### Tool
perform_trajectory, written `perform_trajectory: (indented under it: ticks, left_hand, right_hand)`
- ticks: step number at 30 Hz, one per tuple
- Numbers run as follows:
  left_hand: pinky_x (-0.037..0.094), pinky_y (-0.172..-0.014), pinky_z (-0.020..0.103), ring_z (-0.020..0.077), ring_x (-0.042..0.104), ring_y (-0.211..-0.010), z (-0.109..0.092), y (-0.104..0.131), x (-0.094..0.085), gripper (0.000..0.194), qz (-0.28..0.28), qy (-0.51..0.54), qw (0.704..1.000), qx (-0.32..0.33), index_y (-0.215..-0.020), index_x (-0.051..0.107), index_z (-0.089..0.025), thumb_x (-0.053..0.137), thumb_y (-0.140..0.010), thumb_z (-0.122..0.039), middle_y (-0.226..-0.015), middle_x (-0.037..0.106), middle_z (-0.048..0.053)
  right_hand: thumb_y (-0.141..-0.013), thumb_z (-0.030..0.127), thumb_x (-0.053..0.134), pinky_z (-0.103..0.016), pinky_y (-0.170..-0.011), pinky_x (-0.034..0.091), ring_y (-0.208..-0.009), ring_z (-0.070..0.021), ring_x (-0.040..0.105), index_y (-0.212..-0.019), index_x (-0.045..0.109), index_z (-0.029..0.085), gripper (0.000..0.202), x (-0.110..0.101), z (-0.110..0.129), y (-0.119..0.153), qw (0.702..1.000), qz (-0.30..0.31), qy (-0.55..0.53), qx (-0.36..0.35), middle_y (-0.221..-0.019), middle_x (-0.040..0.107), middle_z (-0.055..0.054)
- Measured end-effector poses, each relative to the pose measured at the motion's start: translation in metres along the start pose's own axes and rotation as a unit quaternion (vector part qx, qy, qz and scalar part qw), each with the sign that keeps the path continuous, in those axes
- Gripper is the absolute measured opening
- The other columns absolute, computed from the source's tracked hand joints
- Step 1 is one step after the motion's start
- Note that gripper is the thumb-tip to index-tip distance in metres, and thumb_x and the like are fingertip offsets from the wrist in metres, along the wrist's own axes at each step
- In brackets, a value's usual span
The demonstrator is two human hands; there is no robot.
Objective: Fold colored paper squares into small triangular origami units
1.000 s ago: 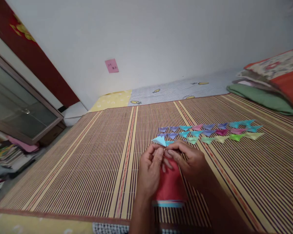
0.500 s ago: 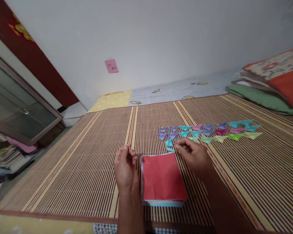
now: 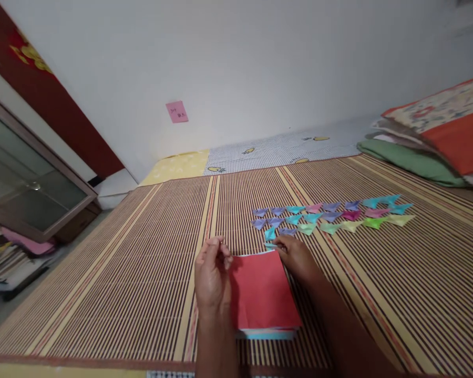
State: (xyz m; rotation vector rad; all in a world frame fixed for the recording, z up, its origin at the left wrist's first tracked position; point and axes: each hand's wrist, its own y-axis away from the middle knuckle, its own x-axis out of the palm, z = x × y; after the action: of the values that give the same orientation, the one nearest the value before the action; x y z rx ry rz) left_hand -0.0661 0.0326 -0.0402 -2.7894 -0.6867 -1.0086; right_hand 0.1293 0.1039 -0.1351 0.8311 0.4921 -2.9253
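A stack of square paper with a red sheet on top lies on the striped mat. At the stack's left edge is my left hand, fingers curled and apart, holding nothing visible. My right hand is at the stack's top right corner, its fingertips together beside a small light blue folded paper; whether they grip anything is too small to tell. Rows of small folded papers in purple, blue, pink, green and yellow, such as a bright green one, lie beyond my right hand.
Folded bedding and an orange patterned pillow lie at the far right. A pink note is on the wall. A glass-doored cabinet stands at the left, near piled books.
My left hand has moved right, against the stack's left edge. My right hand has come down and left to the stack's top right corner. The whole view has shifted slightly.
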Motion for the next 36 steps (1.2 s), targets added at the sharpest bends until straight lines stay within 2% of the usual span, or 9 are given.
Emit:
perform_trajectory:
  ticks: [4,11,15,20,25,27,30,33,36]
  left_hand:
    - [0.037,-0.043,0.014,0.0064,0.052,-0.050,0.000,0.002,0.003,0.032,0.006,-0.010,1.000,0.001,-0.084,0.071,-0.012,0.091,-0.067,-0.031,-0.060,0.062,-0.004]
    - [0.038,-0.048,0.016,0.0078,0.053,-0.051,-0.009,0.024,0.020,0.025,0.078,-0.080,0.993,0.026,-0.083,0.070,-0.014,0.082,-0.079,-0.036,-0.060,0.063,-0.003]
    - [0.047,-0.059,0.021,0.0115,0.061,-0.060,-0.006,0.061,0.028,0.018,0.153,-0.179,0.972,0.000,-0.086,0.071,-0.016,0.074,-0.087,-0.034,-0.070,0.070,0.002]
    - [0.055,-0.085,0.032,0.0205,0.067,-0.097,-0.011,0.120,0.014,0.041,0.247,-0.272,0.930,-0.003,-0.130,0.070,-0.025,0.074,-0.089,-0.026,-0.123,0.072,0.011]
    - [0.053,-0.094,0.037,0.0241,0.067,-0.102,-0.033,0.166,-0.001,0.031,0.281,-0.318,0.904,0.057,-0.123,0.077,-0.027,0.070,-0.092,-0.025,-0.114,0.075,0.009]
    - [0.055,-0.085,0.034,0.0221,0.068,-0.093,-0.041,0.179,-0.003,0.024,0.266,-0.312,0.910,0.058,-0.113,0.080,-0.025,0.071,-0.091,-0.026,-0.104,0.075,0.008]
    - [0.055,-0.066,0.027,0.0172,0.067,-0.074,-0.047,0.194,-0.004,0.020,0.233,-0.271,0.934,0.014,-0.105,0.081,-0.021,0.076,-0.088,-0.031,-0.090,0.075,0.006]
    - [0.050,-0.054,0.022,0.0140,0.065,-0.063,-0.053,0.205,-0.003,0.025,0.226,-0.228,0.947,-0.021,-0.096,0.078,-0.017,0.082,-0.083,-0.037,-0.079,0.073,0.004]
    - [0.046,-0.050,0.019,0.0123,0.064,-0.058,-0.059,0.215,-0.001,0.029,0.237,-0.206,0.949,-0.031,-0.087,0.073,-0.015,0.084,-0.080,-0.042,-0.072,0.069,0.001]
  right_hand:
    - [-0.083,0.026,0.059,-0.032,-0.074,0.042,-0.078,-0.0227,0.062,-0.077,0.069,0.020,0.014,-0.004,0.003,0.002,0.999,-0.033,-0.017,0.011,-0.079,0.069,-0.005]
    - [-0.080,0.047,0.070,-0.032,-0.064,0.048,-0.066,-0.0210,0.064,-0.080,0.070,0.019,0.028,-0.057,0.017,0.028,0.986,-0.069,-0.132,0.069,-0.070,0.069,-0.003]
    - [-0.081,0.056,0.072,-0.028,-0.054,0.047,-0.055,-0.0164,0.058,-0.083,0.070,0.018,0.037,-0.075,0.054,0.065,0.973,-0.055,-0.204,0.092,-0.059,0.061,0.001]
    - [-0.079,0.052,0.078,-0.023,-0.050,0.037,-0.049,-0.0098,0.045,-0.074,0.064,0.018,0.037,-0.082,0.108,0.110,0.925,0.040,-0.355,0.127,-0.053,0.052,0.005]
    - [-0.079,0.054,0.077,-0.020,-0.044,0.028,-0.045,-0.0070,0.035,-0.072,0.056,0.020,0.041,-0.083,0.144,0.141,0.901,0.108,-0.396,0.140,-0.053,0.047,0.008]
    - [-0.082,0.055,0.073,-0.021,-0.045,0.037,-0.045,-0.0080,0.038,-0.072,0.056,0.020,0.040,-0.086,0.158,0.153,0.912,0.115,-0.375,0.122,-0.053,0.045,0.008]
    - [-0.090,0.049,0.066,-0.027,-0.055,0.051,-0.056,-0.0135,0.055,-0.080,0.063,0.020,0.030,-0.094,0.175,0.172,0.954,0.055,-0.291,0.050,-0.065,0.058,0.003]
    - [-0.096,0.033,0.059,-0.029,-0.065,0.053,-0.074,-0.0183,0.065,-0.091,0.070,0.022,0.016,-0.105,0.189,0.190,0.983,-0.015,-0.171,-0.062,-0.085,0.069,-0.003]
    - [-0.097,0.022,0.056,-0.029,-0.070,0.053,-0.080,-0.0182,0.067,-0.096,0.072,0.023,0.016,-0.113,0.197,0.202,0.983,0.001,-0.118,-0.141,-0.091,0.070,-0.003]
